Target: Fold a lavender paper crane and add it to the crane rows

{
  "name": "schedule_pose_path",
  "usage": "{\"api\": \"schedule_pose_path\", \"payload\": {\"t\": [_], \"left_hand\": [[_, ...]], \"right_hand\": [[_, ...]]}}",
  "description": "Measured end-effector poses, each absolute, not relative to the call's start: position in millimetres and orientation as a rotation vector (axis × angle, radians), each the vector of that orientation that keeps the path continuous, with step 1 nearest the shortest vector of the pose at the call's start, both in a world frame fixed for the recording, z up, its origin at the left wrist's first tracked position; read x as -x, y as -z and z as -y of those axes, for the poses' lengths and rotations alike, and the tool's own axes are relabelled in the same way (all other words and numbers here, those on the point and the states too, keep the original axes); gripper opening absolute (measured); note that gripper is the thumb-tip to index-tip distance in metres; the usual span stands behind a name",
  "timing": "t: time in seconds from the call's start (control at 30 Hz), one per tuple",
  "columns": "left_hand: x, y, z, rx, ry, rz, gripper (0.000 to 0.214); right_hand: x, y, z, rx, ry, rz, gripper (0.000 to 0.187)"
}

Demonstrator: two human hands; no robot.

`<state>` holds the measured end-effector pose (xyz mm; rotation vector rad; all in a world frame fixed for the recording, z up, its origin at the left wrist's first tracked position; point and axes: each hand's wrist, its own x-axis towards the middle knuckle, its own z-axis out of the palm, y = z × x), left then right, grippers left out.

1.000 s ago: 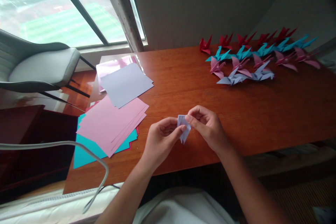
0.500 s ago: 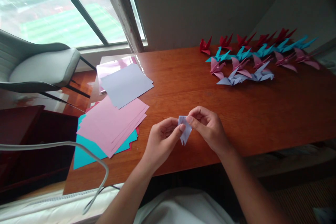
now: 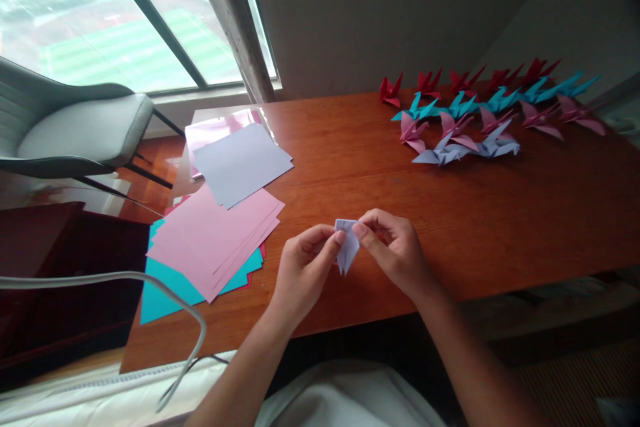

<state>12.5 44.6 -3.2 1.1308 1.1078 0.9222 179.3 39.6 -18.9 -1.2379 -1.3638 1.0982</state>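
Note:
A small, partly folded piece of lavender paper hangs point-down between my two hands, just above the front of the wooden table. My left hand pinches its left top corner with thumb and forefinger. From the other side my right hand pinches the top right edge, fingers curled. Both hands are closed on the paper.
Loose sheets lie at the left: a lavender sheet, pink sheets and teal sheets under them. Rows of folded paper cranes, red, teal, pink and lavender, stand at the back right. A grey chair stands by the window.
The hands have shifted slightly left and down with the paper, and its top edge has been spread a little wider. The camera view dipped slightly.

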Motion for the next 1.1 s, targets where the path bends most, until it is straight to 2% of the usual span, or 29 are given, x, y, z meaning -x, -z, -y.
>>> {"api": "schedule_pose_path", "payload": {"t": [0.33, 0.53, 0.77, 0.93, 1.03, 1.1], "left_hand": [[-16.3, 2.9, -45.5, -0.991, -0.857, -0.974, 0.029], [-16.1, 4.5, -45.9, -0.977, -0.857, -1.014, 0.032], [-15.1, 0.4, -47.0, -0.933, -0.958, -1.077, 0.023], [-11.8, -0.5, -47.2, -1.028, -1.046, -1.204, 0.022], [-10.2, -0.5, -46.7, -1.067, -1.041, -1.212, 0.022], [-8.8, 0.7, -47.1, -1.056, -1.048, -1.198, 0.021]], "right_hand": [[-178.2, 21.0, -40.0, 1.289, -0.947, 1.424, 0.025], [-176.6, 22.5, -40.7, 1.264, -1.062, 1.359, 0.030], [-177.8, 21.5, -41.5, 1.252, -1.114, 1.313, 0.031], [-178.8, 19.2, -40.0, 1.227, -1.089, 1.375, 0.017], [-179.7, 15.8, -38.3, 1.151, -1.035, 1.493, 0.037], [-180.1, 14.3, -37.8, 1.127, -0.999, 1.567, 0.039]]}}
